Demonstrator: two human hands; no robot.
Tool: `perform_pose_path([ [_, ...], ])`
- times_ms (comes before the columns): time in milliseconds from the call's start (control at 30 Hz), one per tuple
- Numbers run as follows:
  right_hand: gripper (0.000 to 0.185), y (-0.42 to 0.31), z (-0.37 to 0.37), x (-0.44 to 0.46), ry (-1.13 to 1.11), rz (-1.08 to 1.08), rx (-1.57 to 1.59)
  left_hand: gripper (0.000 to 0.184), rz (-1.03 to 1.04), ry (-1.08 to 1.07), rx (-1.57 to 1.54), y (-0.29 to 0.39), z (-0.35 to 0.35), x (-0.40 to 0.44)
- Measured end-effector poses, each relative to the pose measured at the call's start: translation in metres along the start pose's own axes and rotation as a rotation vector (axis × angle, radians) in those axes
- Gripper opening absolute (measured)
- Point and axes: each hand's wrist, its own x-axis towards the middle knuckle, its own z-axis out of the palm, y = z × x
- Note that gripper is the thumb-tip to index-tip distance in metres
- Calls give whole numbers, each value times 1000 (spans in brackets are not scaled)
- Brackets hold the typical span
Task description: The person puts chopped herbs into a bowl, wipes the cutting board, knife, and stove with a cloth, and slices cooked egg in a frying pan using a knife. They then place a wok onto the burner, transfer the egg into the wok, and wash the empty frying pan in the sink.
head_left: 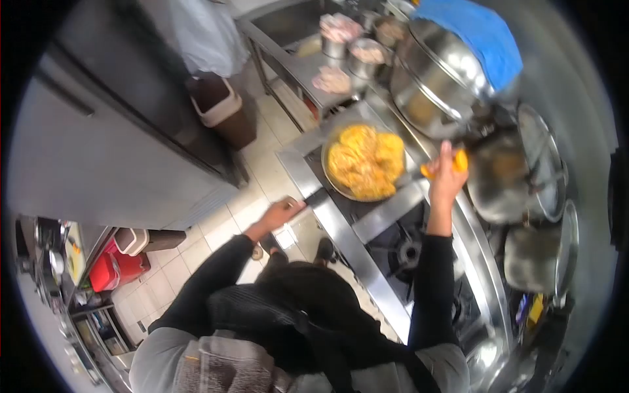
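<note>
A round pan (329, 183) full of yellow-orange coated pieces of food (367, 162) sits on the stove, left of my right hand. Its short black handle (316, 198) points toward me and to the left. My left hand (283, 213) is closed at the end of that handle, with fingers curled. My right hand (447, 175) is wrapped round the orange handle (461, 161) of a utensil. A dark shaft runs from it toward the pan's right rim; its working end is hidden or too blurred to make out.
Burners (409, 251) lie nearer me. A large steel pot (429, 75) under a blue cloth (475, 33) stands behind the pan, more pots (501, 177) line the right. Containers of pale meat (339, 29) stand on the steel counter. A brown bin (226, 114) is left, beside a grey fridge (118, 150).
</note>
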Motion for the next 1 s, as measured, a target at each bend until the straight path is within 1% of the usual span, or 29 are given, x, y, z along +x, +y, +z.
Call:
perform_pose_path([
  [33, 25, -12, 2, -1, 63, -73, -65, 53, 23, 29, -156, -25, -2, -1],
  [67, 22, -26, 3, -2, 73, -113, 6, 45, 125, 129, -268, -34, -8, -9],
  [100, 19, -29, -5, 2, 21, -73, 243, 39, 28, 169, -275, -34, -20, -21],
  [133, 19, -32, -2, 3, 54, -90, 237, 39, 4, 227, -409, -31, -27, -35],
  [167, 20, -24, -3, 8, 52, -65, 274, 39, -139, 227, -473, -35, -40, -48],
  [200, 22, -22, -2, 7, 75, -62, 285, 42, -181, 254, -547, -55, -48, -56],
  [267, 24, -18, 0, 5, 93, -69, 312, 48, -284, 319, -569, -93, -59, -77],
  [300, 27, -13, -2, -1, 160, -61, 148, 53, -324, 349, -528, -108, -63, -90],
  [333, 30, -8, -5, -10, 226, -47, -20, 53, -365, 363, -534, -125, -67, -103],
  [367, 30, -4, -9, -21, 225, -48, -19, 53, -388, 380, -521, -142, -68, -115],
  [433, 38, 1, -17, -39, 139, -140, -778, 54, -436, 371, -466, -177, -75, -134],
  [467, 40, 5, -27, -42, 131, -43, -712, 55, -453, 357, -389, -203, -79, -140],
  [500, 42, 6, -34, -50, 132, 60, -653, 53, -466, 376, -328, -211, -84, -145],
  [533, 44, -19, -26, -61, 113, 97, -582, 50, -503, 407, -387, -239, -86, -145],
  [567, 44, -43, -12, -72, 174, 73, -578, 48, -544, 430, -445, -268, -88, -139],
  [600, 44, -59, -6, -80, 205, 62, -553, 48, -546, 387, -434, -279, -97, -132],
  [633, 45, -74, 2, -87, 233, 48, -529, 43, -520, 345, -350, -286, -107, -125],
  [667, 45, -87, 17, -97, 313, 0, -483, 38, -488, 308, -272, -293, -116, -115],
  [700, 43, -92, 21, -105, 353, 10, -458, 38, -479, 280, -274, -294, -124, -100],
  [733, 41, -92, 32, -114, 401, -45, -394, 33, -410, 188, -430, -293, -132, -81],
  [767, 39, -90, 43, -123, 443, -99, -329, 29, -343, 98, -585, -275, -141, -64],
  [800, 37, -86, 59, -133, 502, -115, -206, 28, -210, -14, -483, -235, -152, -50],
  [833, 36, -77, 79, -143, 557, -129, -80, 27, -77, -118, -380, -179, -163, -36],
  [867, 34, -63, 96, -153, 596, -114, 55, 25, 55, -247, -357, -133, -173, -21],
  [900, 33, -46, 113, -163, 630, -59, 211, 23, 189, -372, -324, -94, -180, -3],
  [933, 33, -28, 131, -172, 628, -15, 343, 24, 255, -485, -196, -67, -182, 17],
  [1000, 32, 8, 169, -189, 607, 114, 499, 30, 352, -702, -400, 2, -183, 35],
])
